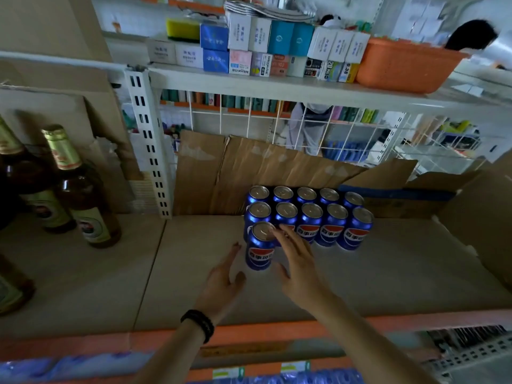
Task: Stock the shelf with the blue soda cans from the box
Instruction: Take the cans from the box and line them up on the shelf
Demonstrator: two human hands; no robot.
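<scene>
Head camera view: a person's two hands flanked the nearest blue soda can (260, 246) on a beige shelf (110, 273), the left hand (224, 275) spread with straight fingers just beside the can, the right hand (296, 259) spread too, its fingertips (277, 231) resting at the can's silver top. Neither hand gripped anything. That can stood upright in front of two rows of five matching cans (310, 214), each bearing a red, white and blue globe logo with Chinese characters. Behind them leaned flattened cardboard (249, 167). At left stood brown bottles (80, 189) with gold foil necks. On the shelf above sat small boxes (249, 48), one reading "bitoon", and an orange basket (401, 65)
</scene>
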